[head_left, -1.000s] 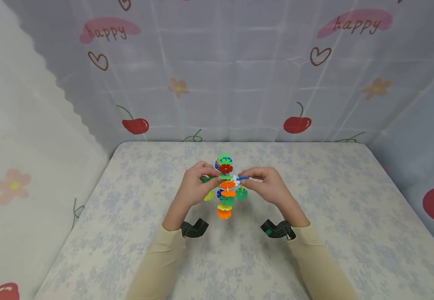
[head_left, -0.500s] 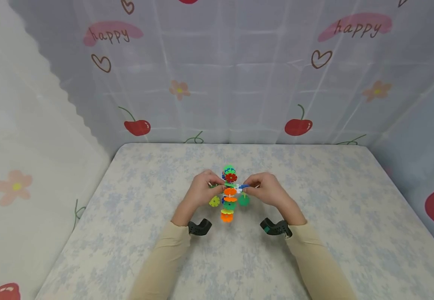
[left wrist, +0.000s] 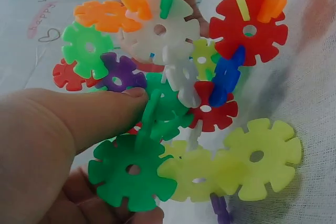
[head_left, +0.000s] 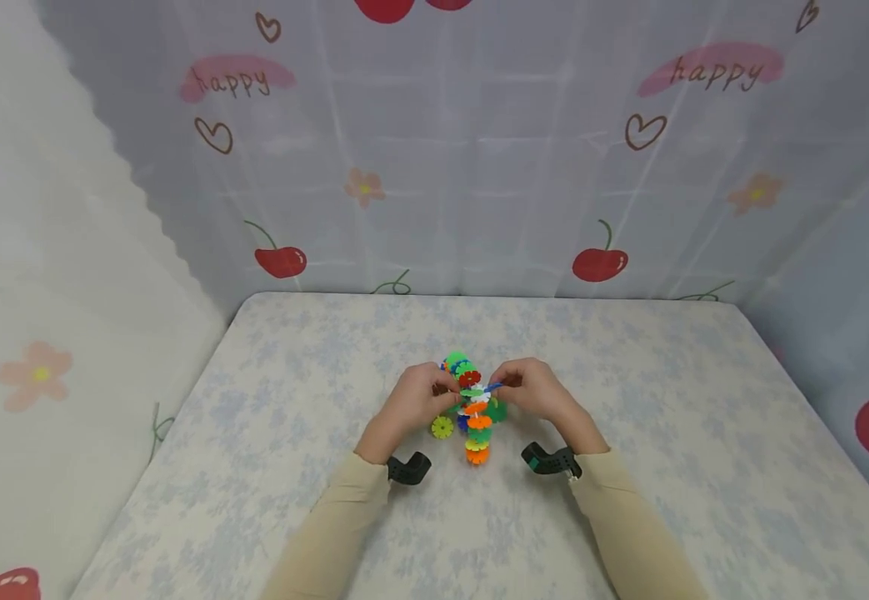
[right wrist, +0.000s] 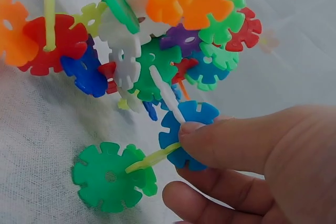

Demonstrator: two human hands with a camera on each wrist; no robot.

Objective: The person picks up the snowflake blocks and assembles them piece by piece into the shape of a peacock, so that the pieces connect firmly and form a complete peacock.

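Between both hands is a figure of notched plastic snowflake discs (head_left: 479, 422), joined edge to edge in many colours. My left hand (head_left: 413, 404) grips its left side. In the left wrist view the thumb presses a green disc (left wrist: 148, 118); a dark green disc (left wrist: 131, 174) and a yellow disc (left wrist: 257, 158) hang below it. My right hand (head_left: 539, 390) pinches a blue disc (right wrist: 191, 135) on the right side, thumb on its face. That disc joins a white one (right wrist: 167, 95) and a yellow one leading to a green disc (right wrist: 107, 177). Fingers partly hide the middle.
The table (head_left: 314, 350) has a pale, blue-patterned cover. A printed curtain (head_left: 479, 183) rises behind its far edge, with more cloth at both sides. A dark camera mount sits on each wrist, the left mount (head_left: 409, 469) close below the figure.
The figure has come nearer and slightly right, and its top now leans to the left. Both hands have moved with it, keeping their hold. The head view has shifted slightly too.
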